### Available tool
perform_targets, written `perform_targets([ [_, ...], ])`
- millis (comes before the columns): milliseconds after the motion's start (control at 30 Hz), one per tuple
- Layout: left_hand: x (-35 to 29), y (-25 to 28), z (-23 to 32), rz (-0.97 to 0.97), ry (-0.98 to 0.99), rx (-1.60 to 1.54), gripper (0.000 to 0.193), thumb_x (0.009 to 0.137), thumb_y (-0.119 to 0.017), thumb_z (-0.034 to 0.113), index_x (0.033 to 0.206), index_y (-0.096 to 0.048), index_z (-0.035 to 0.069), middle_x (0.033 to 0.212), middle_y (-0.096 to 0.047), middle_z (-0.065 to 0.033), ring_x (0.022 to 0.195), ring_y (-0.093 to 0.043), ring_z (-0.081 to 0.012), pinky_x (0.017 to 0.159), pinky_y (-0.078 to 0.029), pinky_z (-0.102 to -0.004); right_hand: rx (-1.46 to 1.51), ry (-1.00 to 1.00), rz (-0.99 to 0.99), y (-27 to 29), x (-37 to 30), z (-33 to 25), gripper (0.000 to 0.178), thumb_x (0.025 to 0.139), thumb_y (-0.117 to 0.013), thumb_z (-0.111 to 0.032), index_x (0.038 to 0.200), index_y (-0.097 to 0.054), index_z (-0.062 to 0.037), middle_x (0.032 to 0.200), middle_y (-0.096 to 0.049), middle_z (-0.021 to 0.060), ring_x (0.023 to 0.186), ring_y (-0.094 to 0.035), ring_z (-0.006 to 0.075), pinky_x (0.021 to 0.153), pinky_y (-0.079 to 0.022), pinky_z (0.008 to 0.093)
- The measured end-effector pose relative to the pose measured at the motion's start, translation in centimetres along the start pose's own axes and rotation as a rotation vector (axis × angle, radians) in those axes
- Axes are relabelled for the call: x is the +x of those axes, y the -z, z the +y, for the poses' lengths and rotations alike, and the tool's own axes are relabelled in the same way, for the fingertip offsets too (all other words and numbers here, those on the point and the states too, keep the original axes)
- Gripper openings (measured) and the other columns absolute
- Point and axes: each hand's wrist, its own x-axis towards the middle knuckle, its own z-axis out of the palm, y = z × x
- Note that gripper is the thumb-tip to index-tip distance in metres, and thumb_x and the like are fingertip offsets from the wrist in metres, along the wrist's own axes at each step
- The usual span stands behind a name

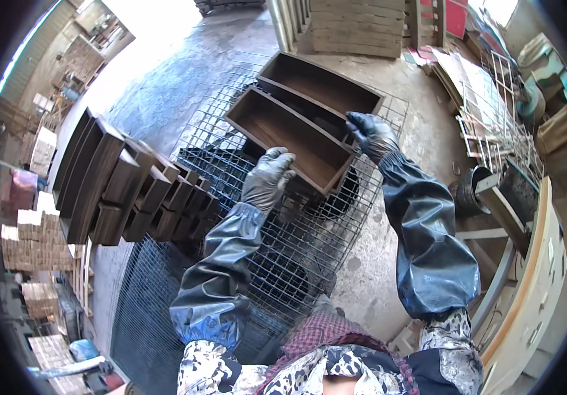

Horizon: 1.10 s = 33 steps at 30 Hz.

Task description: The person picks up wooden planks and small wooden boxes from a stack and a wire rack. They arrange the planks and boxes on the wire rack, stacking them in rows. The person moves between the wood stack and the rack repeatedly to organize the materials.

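Two long, open-topped dark brown wooden boxes lie side by side on a wire mesh rack. My left hand (267, 179), in a dark glove, is closed over the near long edge of the nearer box (283, 128). Beside the right ends of both boxes is my right hand (372, 135), also gloved. Its fingers are curled together against the end of the farther box (320, 80); what they pinch is hidden. The mesh rack (283, 234) spreads under the boxes and towards me. Shiny black sleeve covers reach up both forearms.
A stack of similar dark wooden boxes (115, 191) stands left of the rack. On the right are a white-topped bench (527, 289), a round metal container (473, 191) and a wire frame (494, 131). Wooden pallets (356, 26) stand at the back.
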Motion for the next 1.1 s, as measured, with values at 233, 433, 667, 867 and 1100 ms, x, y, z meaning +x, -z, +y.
perform_targets([
  [233, -0.9, 1.3, -1.4, 0.143, 0.049, 0.108, 0.025, 0.071, -0.059, 0.011, 0.095, -0.055, 0.006, 0.099, -0.05, -0.0135, 0.09, -0.052, -0.0287, 0.076, -0.045, -0.0342, 0.093, 0.211, -0.056, -3.3, 2.7, -1.1, 0.027, 0.081, -0.052, -0.019, 0.106, -0.054, -0.0092, 0.099, -0.057, 0.0124, 0.093, -0.053, 0.027, 0.082, -0.042, 0.0335],
  [433, -4.9, 2.0, 7.0, 0.046, 0.086, 0.087, 0.071, 0.071, -0.059, 0.012, 0.131, -0.02, 0.013, 0.136, -0.015, -0.0179, 0.115, -0.037, -0.031, 0.089, -0.04, -0.0322, 0.307, 0.13, -0.038, 3.1, -3.4, 2.7, 0.034, 0.082, -0.048, -0.02, 0.114, -0.045, -0.0075, 0.113, -0.048, 0.0099, 0.099, -0.049, 0.0226, 0.084, -0.039, 0.0313],
  [667, -35.0, -0.2, 10.5, 0.012, 0.517, 0.11, 0.075, 0.072, -0.059, 0.009, 0.133, -0.016, 0.016, 0.131, -0.018, -0.0263, 0.103, -0.046, -0.0343, 0.083, -0.044, -0.0344, 0.549, -0.161, -0.155, 5.7, -15.3, 1.6, 0.043, 0.085, -0.044, -0.029, 0.123, -0.035, -0.01, 0.124, -0.039, 0.0059, 0.099, -0.047, 0.0181, 0.082, -0.038, 0.0288],
  [867, -64.7, -3.7, 21.5, 0.255, 1.317, -0.018, 0.07, 0.078, -0.052, 0.021, 0.134, -0.01, 0.016, 0.123, -0.036, -0.0217, 0.108, -0.037, -0.0374, 0.09, -0.031, -0.0407, 0.585, -0.189, -0.325, 6.7, -28.7, -2.2, 0.05, 0.087, -0.041, -0.034, 0.129, -0.028, -0.0111, 0.13, -0.035, 0.0054, 0.101, -0.045, 0.02, 0.083, -0.038, 0.0311],
  [1100, -76.6, -7.3, 22.2, 0.392, 1.662, -0.012, 0.075, 0.079, -0.051, 0.019, 0.135, -0.001, 0.018, 0.1, -0.052, -0.0238, 0.083, -0.053, -0.0372, 0.075, -0.042, -0.0394, 0.603, -0.348, -0.573, -1.8, -30.7, -3.0, 0.053, 0.083, -0.046, -0.04, 0.128, -0.03, -0.016, 0.129, -0.036, 0.003, 0.085, -0.056, 0.0235, 0.073, -0.042, 0.0296],
])
